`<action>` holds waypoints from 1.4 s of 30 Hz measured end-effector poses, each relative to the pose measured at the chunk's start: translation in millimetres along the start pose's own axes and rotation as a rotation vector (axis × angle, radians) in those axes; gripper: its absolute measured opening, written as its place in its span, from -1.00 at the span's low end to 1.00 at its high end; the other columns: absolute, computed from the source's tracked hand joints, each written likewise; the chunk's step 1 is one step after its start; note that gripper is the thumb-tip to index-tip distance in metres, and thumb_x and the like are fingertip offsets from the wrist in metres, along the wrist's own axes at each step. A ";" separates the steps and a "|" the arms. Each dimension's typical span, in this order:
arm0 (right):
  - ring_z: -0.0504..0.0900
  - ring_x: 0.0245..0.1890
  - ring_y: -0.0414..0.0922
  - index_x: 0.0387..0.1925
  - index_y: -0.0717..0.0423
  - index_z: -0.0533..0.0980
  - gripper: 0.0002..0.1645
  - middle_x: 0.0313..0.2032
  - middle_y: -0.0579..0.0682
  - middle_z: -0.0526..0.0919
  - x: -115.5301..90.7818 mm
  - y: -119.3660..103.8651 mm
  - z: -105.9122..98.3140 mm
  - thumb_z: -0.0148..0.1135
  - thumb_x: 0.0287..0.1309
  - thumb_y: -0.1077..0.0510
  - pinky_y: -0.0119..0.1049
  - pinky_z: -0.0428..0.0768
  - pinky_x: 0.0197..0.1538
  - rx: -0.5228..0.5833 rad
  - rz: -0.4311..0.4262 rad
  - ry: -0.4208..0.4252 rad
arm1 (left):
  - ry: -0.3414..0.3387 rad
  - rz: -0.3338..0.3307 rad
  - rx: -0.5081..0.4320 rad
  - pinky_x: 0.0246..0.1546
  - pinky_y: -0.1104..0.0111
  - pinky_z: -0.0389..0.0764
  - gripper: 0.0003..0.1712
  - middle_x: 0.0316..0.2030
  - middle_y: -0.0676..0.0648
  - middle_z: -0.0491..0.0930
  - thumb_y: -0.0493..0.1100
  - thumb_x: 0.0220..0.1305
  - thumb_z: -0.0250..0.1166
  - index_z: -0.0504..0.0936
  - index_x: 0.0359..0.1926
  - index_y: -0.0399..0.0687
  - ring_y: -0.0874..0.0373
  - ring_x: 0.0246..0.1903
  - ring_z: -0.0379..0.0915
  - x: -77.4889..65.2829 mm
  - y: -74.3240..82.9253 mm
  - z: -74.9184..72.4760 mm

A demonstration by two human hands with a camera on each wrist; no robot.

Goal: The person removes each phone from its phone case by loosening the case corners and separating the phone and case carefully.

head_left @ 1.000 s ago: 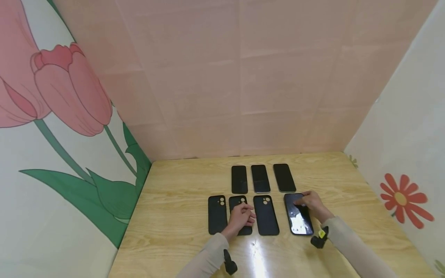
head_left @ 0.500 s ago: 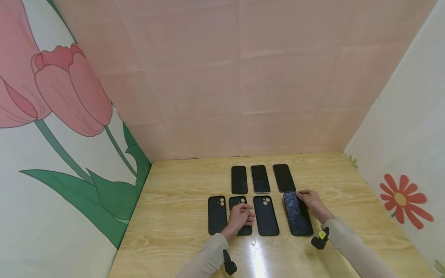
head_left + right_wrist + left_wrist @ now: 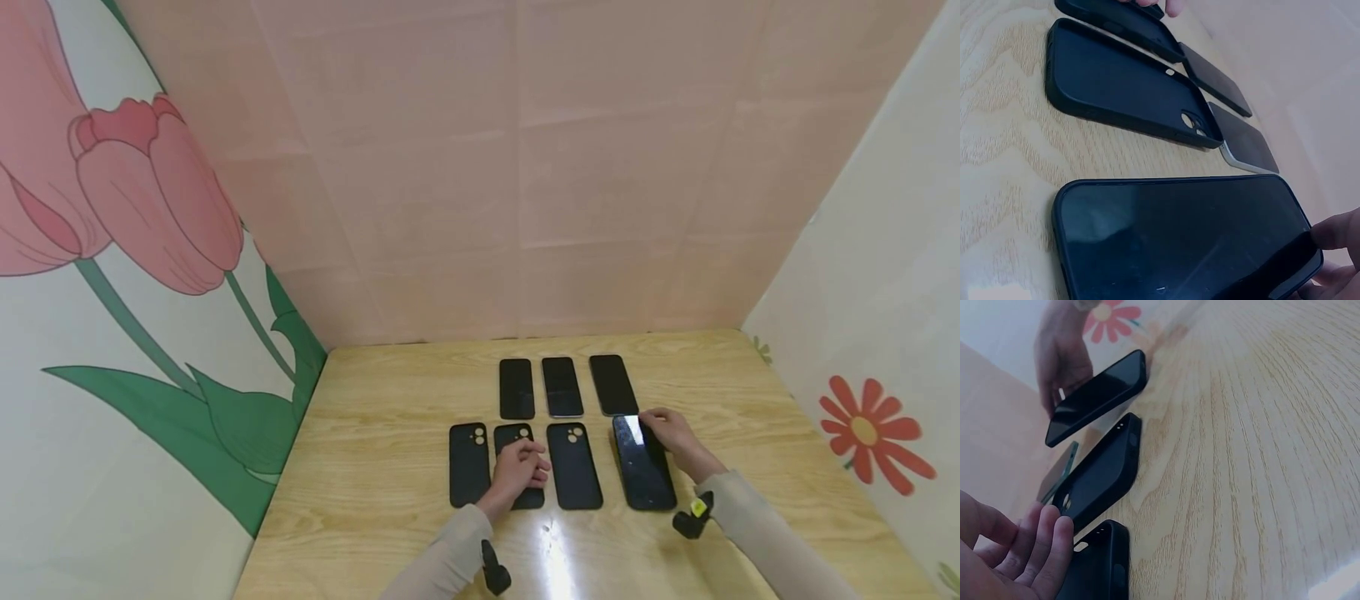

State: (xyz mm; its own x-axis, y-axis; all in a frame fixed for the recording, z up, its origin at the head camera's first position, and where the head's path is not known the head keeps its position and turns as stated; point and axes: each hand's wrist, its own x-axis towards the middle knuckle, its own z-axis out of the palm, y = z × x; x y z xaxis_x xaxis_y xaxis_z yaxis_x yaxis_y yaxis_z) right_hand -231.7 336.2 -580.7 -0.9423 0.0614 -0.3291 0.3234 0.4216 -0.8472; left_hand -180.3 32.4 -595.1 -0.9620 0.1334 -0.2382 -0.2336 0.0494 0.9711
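My right hand (image 3: 672, 432) pinches the far right corner of a phone in a black case (image 3: 643, 467). In the right wrist view its thumb (image 3: 1335, 232) lies at the screen's edge with fingers underneath. That phone's far end is tipped up off the table, screen upward. My left hand (image 3: 516, 472), fingers loosely bent, hovers over or rests on the middle black phone case (image 3: 531, 497) and holds nothing; contact is unclear. Black phone cases lie on either side of it, one on the left (image 3: 468, 467) and one on the right (image 3: 574, 467), hollow side up with camera holes.
Behind the cases lie three bare phones, left (image 3: 517, 388), middle (image 3: 562, 387) and right (image 3: 613, 385), screens up. The wooden table (image 3: 375, 467) meets a pink wall covering (image 3: 517, 208) at the back. Flower-printed panels (image 3: 862, 250) stand at both sides.
My right hand has shifted from the phone's screen to its far right corner. The phone's far end has tilted up and the glare on its screen has moved. My left hand stays put.
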 end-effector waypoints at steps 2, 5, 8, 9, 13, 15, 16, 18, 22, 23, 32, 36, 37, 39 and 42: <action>0.32 0.20 0.32 0.29 0.57 0.17 -0.34 0.26 0.53 0.22 0.3 -1.4 0.1 -0.14 0.52 0.03 0.15 0.37 0.19 0.003 0.007 -0.015 | 0.000 0.000 0.003 -0.43 0.17 0.71 -0.81 -0.43 -0.18 0.68 -0.40 0.40 0.10 0.59 -0.07 -0.39 0.07 -0.50 0.64 -0.4 0.4 -0.1; 0.28 0.24 0.35 0.30 0.56 0.17 -0.34 0.28 0.53 0.20 0.2 -3.9 0.1 -0.14 0.52 0.02 0.20 0.31 0.25 0.001 0.008 -0.025 | 0.000 -0.001 0.005 -0.43 0.16 0.71 -0.81 -0.43 -0.18 0.68 -0.41 0.39 0.11 0.60 -0.07 -0.38 0.05 -0.50 0.65 -0.9 0.4 -0.1; 0.28 0.23 0.35 0.30 0.55 0.17 -0.34 0.27 0.52 0.20 -1.4 -6.5 0.6 -0.13 0.52 0.02 0.21 0.31 0.24 -0.004 0.012 -0.028 | 0.004 -0.004 0.008 -0.42 0.15 0.71 -0.81 -0.43 -0.17 0.68 -0.42 0.37 0.12 0.60 -0.07 -0.38 0.03 -0.49 0.65 -1.3 0.0 0.1; 0.29 0.23 0.35 0.30 0.55 0.17 -0.34 0.27 0.52 0.21 -1.9 -7.1 0.9 -0.13 0.52 0.02 0.21 0.32 0.23 -0.003 0.013 -0.028 | 0.005 -0.007 0.008 -0.42 0.14 0.71 -0.81 -0.43 -0.17 0.68 -0.42 0.37 0.12 0.60 -0.07 -0.37 0.03 -0.49 0.65 -1.5 -0.1 0.2; 0.32 0.19 0.30 0.29 0.53 0.19 -0.34 0.25 0.50 0.24 -3.6 -10.1 2.2 -0.12 0.52 -0.01 0.17 0.36 0.19 0.000 0.015 -0.033 | 0.006 -0.014 0.009 -0.41 0.13 0.71 -0.81 -0.43 -0.17 0.68 -0.44 0.35 0.13 0.60 -0.07 -0.37 0.03 -0.48 0.65 -1.9 -0.2 0.3; 0.35 0.16 0.27 0.27 0.52 0.21 -0.35 0.24 0.48 0.25 -4.2 -12.3 2.9 -0.11 0.52 -0.01 0.15 0.38 0.17 0.000 0.009 -0.027 | 0.004 -0.014 0.006 -0.41 0.14 0.71 -0.81 -0.43 -0.17 0.68 -0.45 0.34 0.13 0.60 -0.07 -0.37 0.03 -0.49 0.65 -2.1 0.1 0.2; 0.35 0.16 0.26 0.27 0.51 0.22 -0.35 0.25 0.47 0.25 -4.8 -13.8 3.3 -0.11 0.52 -0.02 0.14 0.38 0.18 0.000 0.008 -0.024 | 0.002 -0.012 0.005 -0.41 0.14 0.71 -0.80 -0.43 -0.17 0.68 -0.45 0.33 0.13 0.59 -0.07 -0.37 0.04 -0.49 0.65 -2.1 0.0 0.2; 0.35 0.16 0.26 0.28 0.51 0.23 -0.33 0.26 0.47 0.24 -6.1 -16.9 4.0 -0.11 0.52 -0.05 0.15 0.38 0.18 -0.003 0.003 -0.020 | 0.000 -0.010 0.002 -0.42 0.15 0.71 -0.80 -0.43 -0.17 0.68 -0.46 0.32 0.13 0.59 -0.08 -0.37 0.05 -0.50 0.64 -2.0 0.1 0.1; 0.32 0.20 0.28 0.31 0.49 0.22 -0.29 0.29 0.46 0.20 -9.6 -22.9 6.4 -0.12 0.52 -0.08 0.18 0.35 0.21 -0.001 0.006 -0.008 | -0.002 -0.007 0.009 -0.43 0.17 0.70 -0.81 -0.43 -0.16 0.68 -0.42 0.36 0.12 0.60 -0.07 -0.37 0.09 -0.50 0.64 -1.5 0.4 0.0; 0.32 0.20 0.28 0.31 0.49 0.22 -0.28 0.29 0.46 0.20 -10.4 -24.2 7.3 -0.12 0.52 -0.09 0.19 0.35 0.21 0.000 0.005 -0.006 | -0.002 -0.008 0.011 -0.43 0.17 0.70 -0.81 -0.43 -0.15 0.68 -0.41 0.37 0.12 0.60 -0.07 -0.37 0.09 -0.50 0.64 -1.5 0.6 0.0; 0.37 0.19 0.26 0.29 0.49 0.26 -0.31 0.30 0.47 0.23 -16.2 -34.3 19.3 -0.09 0.50 -0.06 0.11 0.43 0.17 0.028 -0.027 -0.004 | -0.005 -0.007 0.009 -0.41 0.13 0.71 -0.81 -0.43 -0.15 0.68 -0.39 0.37 0.13 0.60 -0.06 -0.37 0.07 -0.50 0.64 -2.9 2.4 -0.3; 0.37 0.19 0.25 0.27 0.47 0.29 -0.35 0.30 0.46 0.23 -18.3 -37.4 23.9 -0.09 0.51 -0.04 0.09 0.45 0.14 0.033 -0.040 -0.006 | -0.013 -0.009 0.000 -0.41 0.13 0.71 -0.80 -0.43 -0.15 0.68 -0.38 0.38 0.13 0.59 -0.06 -0.38 0.08 -0.50 0.64 -3.4 3.6 -0.9; 0.37 0.18 0.24 0.27 0.47 0.29 -0.35 0.29 0.45 0.23 -18.8 -37.9 24.9 -0.09 0.51 -0.04 0.08 0.45 0.13 0.033 -0.040 -0.006 | -0.014 -0.007 -0.002 -0.41 0.13 0.71 -0.80 -0.43 -0.15 0.68 -0.38 0.39 0.13 0.59 -0.06 -0.38 0.08 -0.50 0.64 -3.3 3.6 -1.1; 0.40 0.14 0.21 0.26 0.46 0.31 -0.37 0.26 0.43 0.27 -19.2 -38.6 27.3 -0.07 0.51 -0.03 0.03 0.49 0.08 0.036 -0.043 0.003 | -0.018 -0.004 -0.001 -0.41 0.14 0.71 -0.80 -0.43 -0.15 0.68 -0.37 0.40 0.12 0.59 -0.05 -0.39 0.07 -0.49 0.64 -3.0 3.6 -2.0; 0.45 0.04 0.15 0.21 0.47 0.35 -0.39 0.19 0.40 0.35 -20.7 -40.0 32.2 -0.03 0.49 -0.02 -0.08 0.54 -0.05 0.030 -0.050 0.017 | -0.020 -0.013 -0.005 -0.42 0.18 0.71 -0.79 -0.42 -0.14 0.68 -0.35 0.42 0.11 0.59 -0.04 -0.38 0.05 -0.47 0.65 -1.4 1.9 -3.4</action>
State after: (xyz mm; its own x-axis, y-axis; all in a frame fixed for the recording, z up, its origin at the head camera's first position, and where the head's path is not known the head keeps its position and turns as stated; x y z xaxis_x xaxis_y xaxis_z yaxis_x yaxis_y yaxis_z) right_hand -222.3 289.0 -553.4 -0.9585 0.0566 -0.2794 0.2784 0.3969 -0.8746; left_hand -179.8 28.9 -592.9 -0.9558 0.1527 -0.2514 -0.2471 0.0467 0.9679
